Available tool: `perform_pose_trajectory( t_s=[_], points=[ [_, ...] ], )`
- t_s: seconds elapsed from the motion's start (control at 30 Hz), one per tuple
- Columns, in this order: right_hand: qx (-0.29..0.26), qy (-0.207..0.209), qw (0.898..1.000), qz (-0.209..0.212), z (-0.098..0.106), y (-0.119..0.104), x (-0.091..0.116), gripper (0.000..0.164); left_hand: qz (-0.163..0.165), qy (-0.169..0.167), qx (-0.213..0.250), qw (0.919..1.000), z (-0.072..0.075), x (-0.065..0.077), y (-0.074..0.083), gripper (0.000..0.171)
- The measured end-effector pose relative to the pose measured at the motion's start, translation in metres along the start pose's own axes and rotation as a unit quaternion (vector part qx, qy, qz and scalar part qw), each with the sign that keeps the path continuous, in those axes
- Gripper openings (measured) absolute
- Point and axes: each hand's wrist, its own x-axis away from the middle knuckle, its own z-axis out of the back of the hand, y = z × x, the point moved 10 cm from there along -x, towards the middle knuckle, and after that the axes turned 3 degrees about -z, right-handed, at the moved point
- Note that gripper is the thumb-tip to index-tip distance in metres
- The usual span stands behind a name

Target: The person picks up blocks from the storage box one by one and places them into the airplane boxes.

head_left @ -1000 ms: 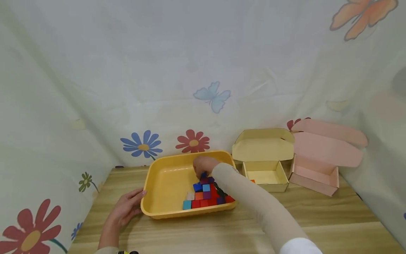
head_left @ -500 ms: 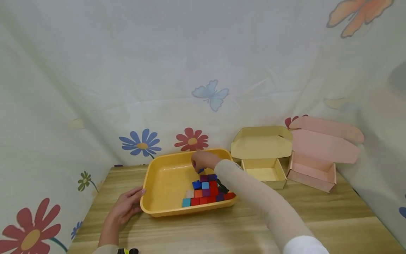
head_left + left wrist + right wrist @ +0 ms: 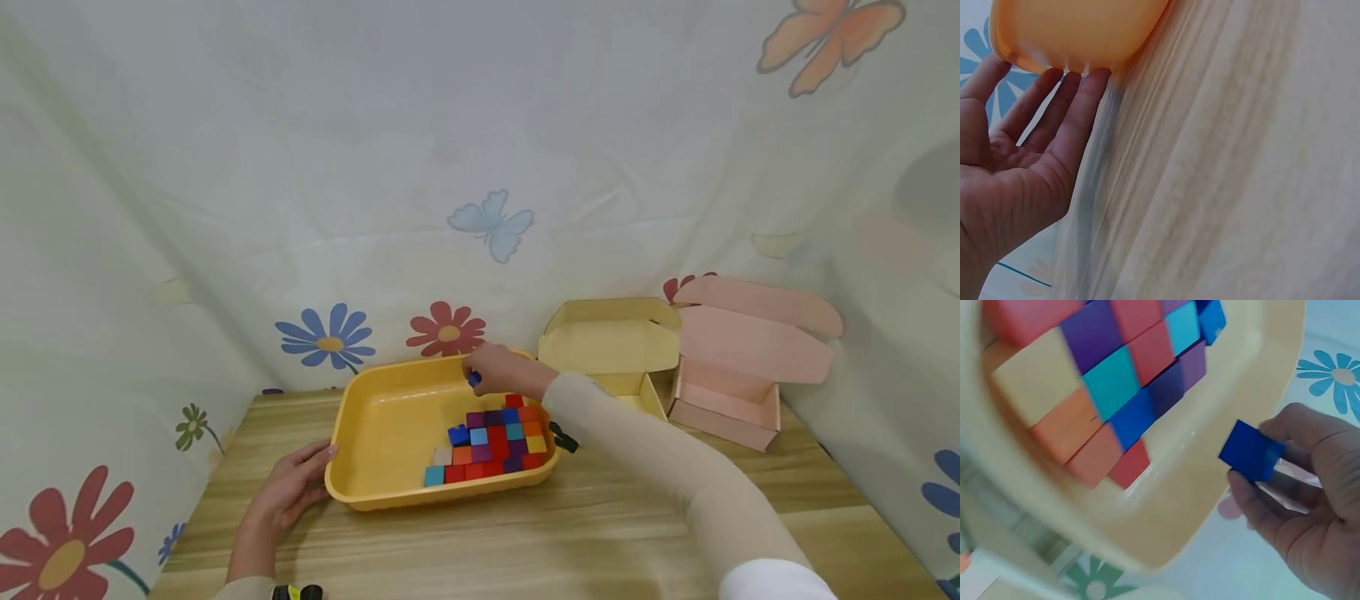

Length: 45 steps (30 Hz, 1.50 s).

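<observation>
My right hand (image 3: 501, 369) pinches a dark blue cube (image 3: 1250, 451) between thumb and fingers, above the back part of a yellow tray (image 3: 390, 502). Inside that tray, several coloured cubes lie packed together toward the right and front: red, orange, purple, teal, blue and natural wood. A separate blue cube (image 3: 458, 435) sits tilted at the left side of the group. My left hand (image 3: 291, 490) is at the tray's left end, its nearly straight fingertips touching the outer wall, as the left wrist view (image 3: 1029, 150) shows.
Right of the tray stands an open pale yellow cardboard box (image 3: 611, 337), partly hidden by the right sleeve (image 3: 652, 450). Beside it is an open pink box (image 3: 727, 417). A printed curtain (image 3: 360, 167) hangs behind the wooden table (image 3: 465, 554).
My right hand has lifted the dark blue cube up and slightly right, uncovering more cubes at the tray's right side. My left hand stays at the tray's left end.
</observation>
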Motion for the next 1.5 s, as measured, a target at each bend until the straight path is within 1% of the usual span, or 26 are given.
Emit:
perform_pose_trajectory(
  t_s=[0.17, 0.33, 0.43, 0.53, 0.63, 0.73, 0.83, 0.93, 1.07, 1.17, 1.3, 1.37, 1.5],
  points=[
    [0.015, 0.02, 0.999, 0.02, 0.005, 0.012, 0.02, 0.029, 0.003, 0.005, -0.003, 1.0, 0.002, 0.0, 0.0, 0.074],
    [0.011, 0.029, 0.999, 0.037, 0.014, 0.027, 0.046, 0.029, -0.001, 0.006, -0.013, 0.9999, 0.002, 0.002, 0.002, 0.075],
    [0.019, 0.039, 0.998, 0.045, 0.021, 0.04, 0.061, 0.028, -0.003, 0.003, -0.013, 0.9999, -0.001, 0.003, 0.004, 0.075],
    [0.031, 0.044, 0.997, 0.05, 0.026, 0.055, 0.075, 0.027, -0.002, 0.009, -0.011, 0.9999, -0.003, 0.005, 0.004, 0.075],
    [0.039, 0.042, 0.996, 0.061, 0.028, 0.068, 0.086, 0.023, -0.004, 0.018, -0.011, 0.9998, -0.003, 0.008, 0.005, 0.075],
    [0.041, 0.02, 0.997, 0.068, 0.028, 0.078, 0.096, 0.018, -0.003, 0.026, -0.01, 0.9996, -0.001, 0.009, 0.006, 0.075],
    [0.036, -0.026, 0.998, 0.049, 0.026, 0.091, 0.107, 0.013, 0.004, 0.022, -0.015, 0.9996, -0.002, 0.009, 0.006, 0.078],
    [0.043, -0.08, 0.996, 0.006, 0.02, 0.107, 0.117, 0.01, 0.012, 0.018, -0.028, 0.9994, -0.006, 0.008, 0.006, 0.079],
    [0.047, -0.12, 0.991, -0.045, 0.006, 0.126, 0.123, 0.009, 0.019, 0.014, -0.053, 0.9983, -0.008, 0.009, 0.011, 0.077],
    [0.023, -0.13, 0.989, -0.064, -0.004, 0.134, 0.124, 0.011, 0.021, 0.015, -0.07, 0.9972, -0.008, 0.012, 0.013, 0.073],
    [-0.023, -0.138, 0.987, -0.08, -0.014, 0.14, 0.123, 0.018, 0.027, 0.015, -0.076, 0.9966, -0.01, 0.015, 0.014, 0.069],
    [-0.045, -0.138, 0.985, -0.089, -0.015, 0.142, 0.122, 0.021, 0.022, 0.008, -0.073, 0.997, -0.013, 0.014, 0.016, 0.068],
    [-0.09, -0.139, 0.98, -0.109, -0.015, 0.145, 0.118, 0.023, 0.012, 0.007, -0.074, 0.9971, -0.013, 0.014, 0.021, 0.067]
  ],
)
